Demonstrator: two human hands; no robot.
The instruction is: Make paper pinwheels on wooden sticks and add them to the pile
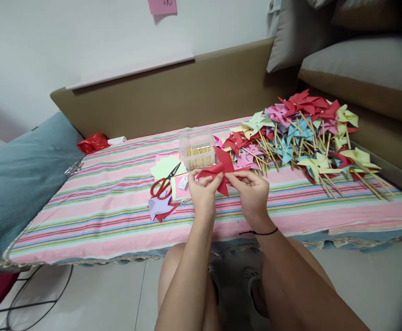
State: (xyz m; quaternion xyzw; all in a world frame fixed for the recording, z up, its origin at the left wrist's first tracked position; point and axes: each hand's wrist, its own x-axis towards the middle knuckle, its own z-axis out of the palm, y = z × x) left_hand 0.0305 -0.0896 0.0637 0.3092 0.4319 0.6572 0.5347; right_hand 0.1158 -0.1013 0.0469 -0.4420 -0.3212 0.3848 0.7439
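Between my two hands is a red paper pinwheel (224, 161), held up over the front of the striped cloth. My left hand (203, 188) pinches it on its left side, fingers curled. On the other side my right hand (249, 188) grips it near the centre, thumb and forefinger together. Whether a pin or stick is between the fingertips is too small to tell. Just left of my left hand lie red-handled scissors (161, 187), a small white box (183, 183) and a purple paper pinwheel shape (159, 206). Behind the hands stands a clear plastic box (197, 138) of thin wooden sticks (201, 158).
A large pile of finished pinwheels (297, 133) on sticks covers the right side. Coloured paper sheets (166, 166) lie under the scissors. A red plastic bag (93, 143) rests at the far left by a blue cushion (25, 184). Stacked cushions (366, 64) stand at the right.
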